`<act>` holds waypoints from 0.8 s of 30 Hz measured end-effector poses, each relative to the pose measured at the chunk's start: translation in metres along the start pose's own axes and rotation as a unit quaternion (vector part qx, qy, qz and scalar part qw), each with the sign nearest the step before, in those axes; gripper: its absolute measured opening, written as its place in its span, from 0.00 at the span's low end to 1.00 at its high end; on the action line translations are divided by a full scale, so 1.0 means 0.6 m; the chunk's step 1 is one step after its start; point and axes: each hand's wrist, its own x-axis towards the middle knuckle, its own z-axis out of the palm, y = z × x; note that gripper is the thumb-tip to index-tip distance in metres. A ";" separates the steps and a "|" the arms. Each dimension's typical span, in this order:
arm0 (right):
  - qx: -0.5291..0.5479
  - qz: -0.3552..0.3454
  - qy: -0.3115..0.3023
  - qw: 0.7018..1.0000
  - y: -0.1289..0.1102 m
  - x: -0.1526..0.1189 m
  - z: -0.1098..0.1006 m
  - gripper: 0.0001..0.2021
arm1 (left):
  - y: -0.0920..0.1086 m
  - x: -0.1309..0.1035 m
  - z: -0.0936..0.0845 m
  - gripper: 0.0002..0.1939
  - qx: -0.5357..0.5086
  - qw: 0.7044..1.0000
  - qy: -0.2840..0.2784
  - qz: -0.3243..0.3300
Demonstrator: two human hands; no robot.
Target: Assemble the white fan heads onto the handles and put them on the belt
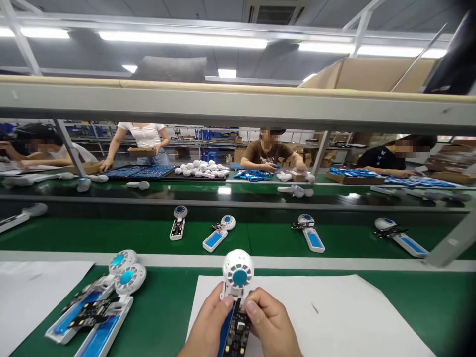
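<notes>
The half-built handheld fan (236, 297) sat pinched between both hands, its long axis running straight away from the person, round white head (238, 270) beyond the fingertips and the black circuit board (237, 332) lying back between the thumbs. The left hand (206, 325) clasped its left edge, the right hand (269, 325) its right, equally near. Beneath the grip lay white paper (334, 307) on the green surface (163, 307); two more fans (100, 307) rested well off to the left.

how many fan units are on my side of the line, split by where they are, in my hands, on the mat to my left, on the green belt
In the left hand and right hand: 1 fan unit
Mat at left: 2 fan units
Green belt: 4 fan units
Total: 7
</notes>
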 end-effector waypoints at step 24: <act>-0.146 -0.091 0.080 0.982 -0.030 -0.028 0.038 0.24 | 0.024 -0.017 0.002 0.23 -0.127 0.990 -0.048 -0.045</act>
